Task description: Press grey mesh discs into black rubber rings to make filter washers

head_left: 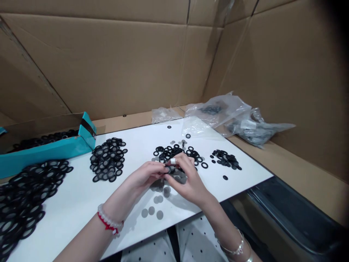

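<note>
Hands meet above the middle of the white bench. The left hand, wearing a red cord and a white beaded bracelet, and the right hand, with a silver bangle and a white band on one finger, are both closed in a pinch on a small stack of black rubber rings, held between their fingers just above the surface. Grey mesh discs lie loose on the bench just below the hands, and a grey patch that looks like more mesh shows under the right hand. Just beyond the fingers spreads a loose heap of plain black rings, with a few mesh discs along its far side. To the right lies a smaller cluster of black rings. To the left sits a pile of rings with mesh centres, and a bigger pile runs out of view past the bench's left side. A teal cardboard box holds more rings. Plastic bags of dark parts lie beyond the far edge, near a cardboard wall.
</note>
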### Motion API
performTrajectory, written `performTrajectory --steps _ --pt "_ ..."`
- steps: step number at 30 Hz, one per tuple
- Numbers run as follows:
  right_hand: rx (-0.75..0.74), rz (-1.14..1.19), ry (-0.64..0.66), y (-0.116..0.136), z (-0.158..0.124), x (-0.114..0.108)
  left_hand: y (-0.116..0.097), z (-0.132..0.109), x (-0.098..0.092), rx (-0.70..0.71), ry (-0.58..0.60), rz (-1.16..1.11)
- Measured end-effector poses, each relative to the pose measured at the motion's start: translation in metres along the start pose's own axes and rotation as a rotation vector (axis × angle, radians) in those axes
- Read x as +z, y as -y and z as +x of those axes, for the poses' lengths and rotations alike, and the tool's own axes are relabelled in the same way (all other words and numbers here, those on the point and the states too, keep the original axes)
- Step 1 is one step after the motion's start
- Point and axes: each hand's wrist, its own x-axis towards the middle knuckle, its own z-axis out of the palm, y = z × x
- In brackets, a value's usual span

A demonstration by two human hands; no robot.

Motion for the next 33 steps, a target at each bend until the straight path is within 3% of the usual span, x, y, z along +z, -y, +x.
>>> performTrajectory --steps 2,4,6,8,11,15,19,21,22,26,27,29,33 --pt "0.028 -0.016 -0.020 -0.002 -0.001 0.003 -0.003 -0.001 0.001 -0.015 -0.003 0.051" --pt "0.068 -0.025 -0.022 -0.002 -0.002 0.005 -0.011 -0.003 -0.003 -0.001 -0.082 0.190" --pt "0.109 -0.035 0.004 -0.002 -0.001 0.006 -0.024 -0.008 -0.016 0.075 -0.302 0.474" --pt "0.126 -0.065 0.049 -0.003 0.001 0.004 -0.038 -0.015 -0.038 0.203 -0.641 0.856" --pt "0.105 -0.162 0.154 -0.007 0.005 -0.004 -0.052 -0.027 -0.074 0.186 -0.960 1.338" --pt "0.065 -0.274 0.331 -0.016 0.008 -0.016 -0.053 -0.037 -0.103 0.020 -1.111 1.519" --pt "0.049 -0.239 0.414 -0.021 0.012 -0.024 -0.050 -0.033 -0.102 0.076 -1.197 1.590" --pt "0.053 -0.212 0.463 -0.022 0.017 -0.026 -0.047 -0.027 -0.092 0.180 -1.180 1.588" --pt "0.055 -0.208 0.485 -0.022 0.020 -0.028 -0.044 -0.024 -0.085 0.237 -1.106 1.565" --pt "0.044 -0.222 0.549 -0.028 0.037 -0.032 -0.024 -0.012 -0.055 0.306 -0.488 1.338" --pt "0.047 -0.213 0.572 -0.030 0.042 -0.032 -0.019 -0.010 -0.049 0.312 -0.393 1.294" --pt "0.063 -0.164 0.637 -0.035 0.052 -0.031 -0.012 -0.010 -0.040 0.334 -0.328 1.244" --pt "0.051 -0.016 0.746 -0.042 0.077 -0.026 -0.010 -0.011 -0.037 0.365 -0.346 1.171"
